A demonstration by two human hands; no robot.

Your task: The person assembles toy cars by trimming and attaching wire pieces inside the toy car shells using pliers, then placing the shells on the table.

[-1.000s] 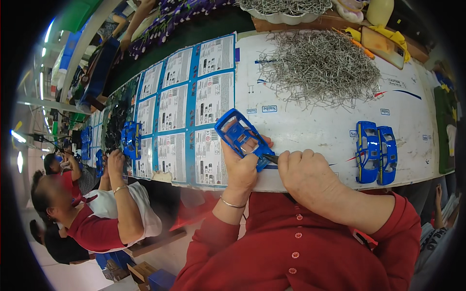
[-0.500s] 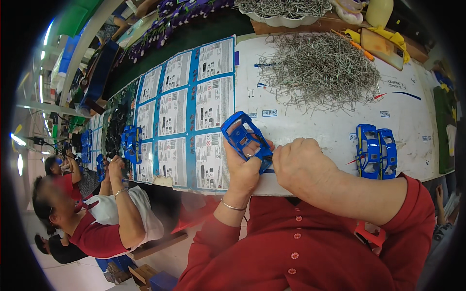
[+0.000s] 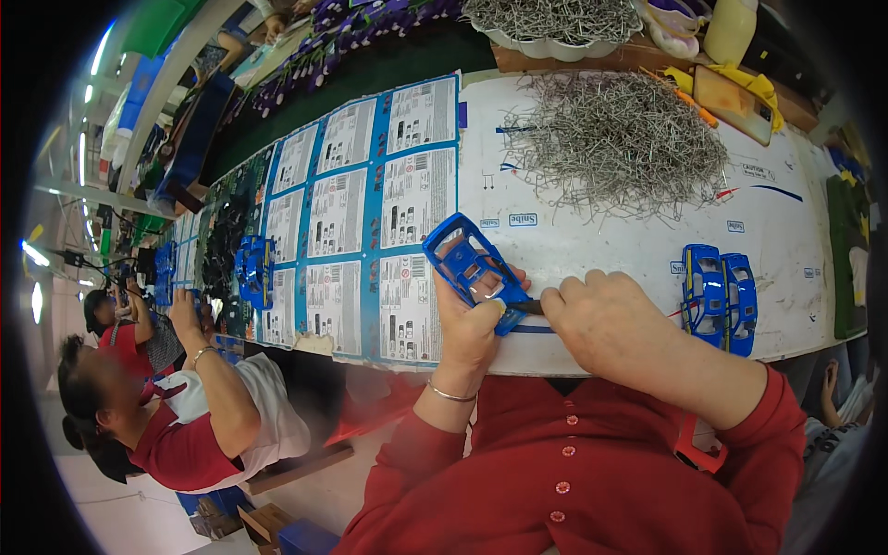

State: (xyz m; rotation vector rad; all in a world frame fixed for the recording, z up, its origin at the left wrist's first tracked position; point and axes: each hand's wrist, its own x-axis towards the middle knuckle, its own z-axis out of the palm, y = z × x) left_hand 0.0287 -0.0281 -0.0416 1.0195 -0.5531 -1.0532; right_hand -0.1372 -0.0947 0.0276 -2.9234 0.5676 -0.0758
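My left hand [image 3: 467, 333] grips a blue plastic toy car shell [image 3: 504, 271] over the near edge of the table, its window openings facing up. My right hand [image 3: 601, 319] is closed around a dark, thin tool [image 3: 531, 306] whose exposed end reaches the shell's lower right corner. What kind of tool it is cannot be made out, since my fingers hide most of it. Farther right, two more blue car shells [image 3: 705, 310] lie side by side on the white tabletop [image 3: 592, 250].
A heap of thin bent metal wires [image 3: 629, 143] spreads across the far tabletop, before a white scalloped bowl [image 3: 555, 46] of similar wires. Printed card sheets [image 3: 370, 213] cover the left side. Another blue shell [image 3: 252, 273] lies there near a co-worker [image 3: 222, 407]. An orange-handled tool [image 3: 698, 109] lies far right.
My right hand has drawn slightly right of the shell, and more of the dark tool shows between them. The co-worker's raised hand has moved left.
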